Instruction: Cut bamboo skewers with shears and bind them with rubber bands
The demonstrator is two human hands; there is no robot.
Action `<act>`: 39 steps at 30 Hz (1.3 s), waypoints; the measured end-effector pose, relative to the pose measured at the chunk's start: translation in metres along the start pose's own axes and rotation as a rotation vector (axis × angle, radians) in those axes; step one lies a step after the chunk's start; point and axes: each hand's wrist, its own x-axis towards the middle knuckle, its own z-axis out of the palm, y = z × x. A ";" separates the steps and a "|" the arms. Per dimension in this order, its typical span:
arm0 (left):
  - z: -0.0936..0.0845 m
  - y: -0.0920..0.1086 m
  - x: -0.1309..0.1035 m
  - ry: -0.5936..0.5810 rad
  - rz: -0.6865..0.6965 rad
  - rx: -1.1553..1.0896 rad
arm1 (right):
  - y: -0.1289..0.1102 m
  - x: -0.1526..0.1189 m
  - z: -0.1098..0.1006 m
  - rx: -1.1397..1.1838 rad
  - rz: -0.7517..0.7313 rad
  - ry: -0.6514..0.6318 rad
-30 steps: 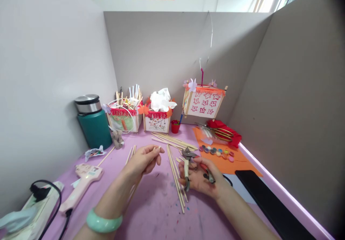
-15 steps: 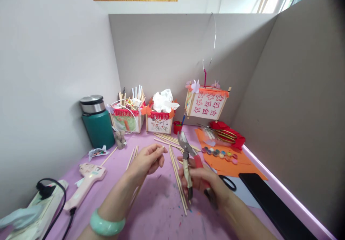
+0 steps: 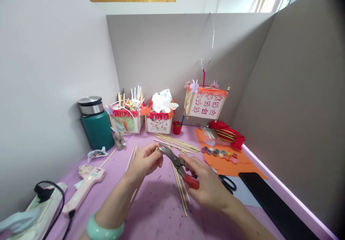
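Note:
My left hand (image 3: 145,162), with a jade-green bangle at the wrist, is closed in a pinch on a thin wooden stick (image 3: 157,148). Only the stick's tip shows clearly past the fingertips. My right hand (image 3: 205,179) is wrapped round the handles of red-handled pruning shears (image 3: 175,161). Their blades point left and meet the stick's tip at my left fingertips. Whether the blades are fully closed I cannot make out. Loose wooden sticks (image 3: 179,186) lie on the purple tabletop below the shears, and more sticks (image 3: 176,142) lie crosswise behind my hands.
A pink glue gun (image 3: 85,186), a power strip (image 3: 45,215) and a green bottle (image 3: 97,128) stand left. Two decorated boxes (image 3: 158,125) and a hanging paper lantern (image 3: 206,105) are behind. Orange paper (image 3: 242,166), black-handled scissors (image 3: 228,183) and a black slab (image 3: 266,200) lie right.
My right hand has swung the shears left and tilted them down from upright, bringing the blades to the stick's tip. My left hand has barely moved.

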 end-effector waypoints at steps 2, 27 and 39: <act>0.001 0.001 0.000 0.019 0.002 0.021 | 0.000 0.000 -0.001 -0.001 -0.009 -0.003; 0.002 0.003 -0.004 0.078 0.055 0.146 | -0.008 0.001 -0.005 0.043 -0.001 -0.038; -0.001 -0.003 -0.001 0.047 0.117 0.197 | -0.005 0.003 -0.005 0.080 0.000 -0.039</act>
